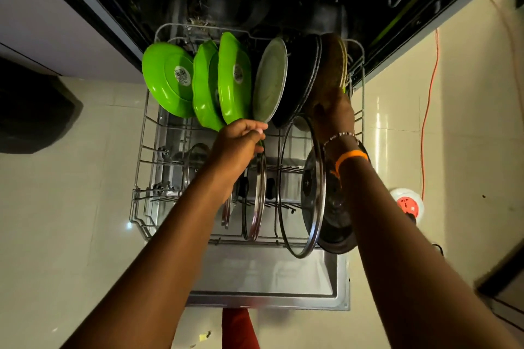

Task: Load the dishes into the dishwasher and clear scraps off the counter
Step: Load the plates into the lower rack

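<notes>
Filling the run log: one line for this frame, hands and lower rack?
left hand: pinches green plate rim | right hand: grips brown plate | lower rack: pulled out, plates and lids upright

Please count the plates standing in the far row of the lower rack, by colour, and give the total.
Green plates: 3
Grey plate: 1
Black plate: 1
Brown plate: 1
Total: 6
</notes>
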The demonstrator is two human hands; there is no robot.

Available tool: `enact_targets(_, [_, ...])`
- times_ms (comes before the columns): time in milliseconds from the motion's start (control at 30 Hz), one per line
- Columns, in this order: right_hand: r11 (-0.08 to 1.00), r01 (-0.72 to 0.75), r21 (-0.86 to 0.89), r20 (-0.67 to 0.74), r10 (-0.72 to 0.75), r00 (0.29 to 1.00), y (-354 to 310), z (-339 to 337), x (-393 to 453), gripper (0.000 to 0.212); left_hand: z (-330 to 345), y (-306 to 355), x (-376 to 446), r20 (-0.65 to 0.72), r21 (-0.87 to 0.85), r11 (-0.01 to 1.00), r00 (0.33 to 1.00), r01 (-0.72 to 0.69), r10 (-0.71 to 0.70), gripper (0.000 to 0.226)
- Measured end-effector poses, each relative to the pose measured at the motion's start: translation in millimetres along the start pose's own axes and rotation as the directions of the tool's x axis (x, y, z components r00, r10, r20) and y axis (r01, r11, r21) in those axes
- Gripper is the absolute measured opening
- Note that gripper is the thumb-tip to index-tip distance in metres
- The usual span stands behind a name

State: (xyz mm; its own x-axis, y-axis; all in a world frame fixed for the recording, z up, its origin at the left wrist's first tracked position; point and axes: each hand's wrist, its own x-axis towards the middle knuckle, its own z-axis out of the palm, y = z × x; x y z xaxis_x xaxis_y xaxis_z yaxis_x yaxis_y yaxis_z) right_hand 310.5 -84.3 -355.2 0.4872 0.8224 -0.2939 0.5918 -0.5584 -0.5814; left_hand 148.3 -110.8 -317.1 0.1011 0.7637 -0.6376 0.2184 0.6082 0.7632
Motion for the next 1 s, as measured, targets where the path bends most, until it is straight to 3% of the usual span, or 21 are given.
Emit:
enact_targets(133, [0.999,0.031,-0.041,0.017,-0.031,0.999,-7.9,-1.2,16.2,0.036,1.7,0.4,5.3,0.001,-0.018,1.000,1.000,-0.015,0.015,0.024])
enact_targets(333, [0.970,0.195,0.147,-0.144,-0.174,0.974,-24.7,6.1,-42.5,0.030,-11.1,5.2,-7.2,-0.052,-0.038,0.999,0.999,-0.016,0.014,0.021])
enact_targets(467, [0.927,0.294,0.233,-0.085,-0.282,0.956,-56.5,20.9,-81.7,0.029,-31.8,1.9,-22.8,-0.123,-0.124,0.992,0.992,-0.026,0.011,0.024])
enact_targets(533, [0.917,0.271,0.293,-0.020,-0.277,0.961,-74.9,27.2,-104.3,0.028,-47.9,-0.5,-32.6,-0.185,-0.179,0.984,0.983,-0.024,-0.010,0.024])
enact_targets(700, [0.923,0.237,0.302,0.096,-0.277,0.956,-123.5,45.7,-163.7,0.036,-106.5,-2.3,-66.3,-0.285,-0.351,0.936,0.954,-0.017,-0.089,0.025])
enact_targets(833, [0.932,0.212,0.294,0.138,-0.261,0.955,-179.0,72.3,-207.6,0.022,-176.7,-0.5,-95.1,-0.282,-0.377,0.925,0.956,-0.031,-0.082,0.024])
enact_targets(1000, [0.931,0.201,0.303,0.198,-0.268,0.943,-283.4,114.7,-269.9,0.020,-299.5,14.8,-135.7,-0.331,-0.396,0.913,0.942,-0.095,-0.046,0.022])
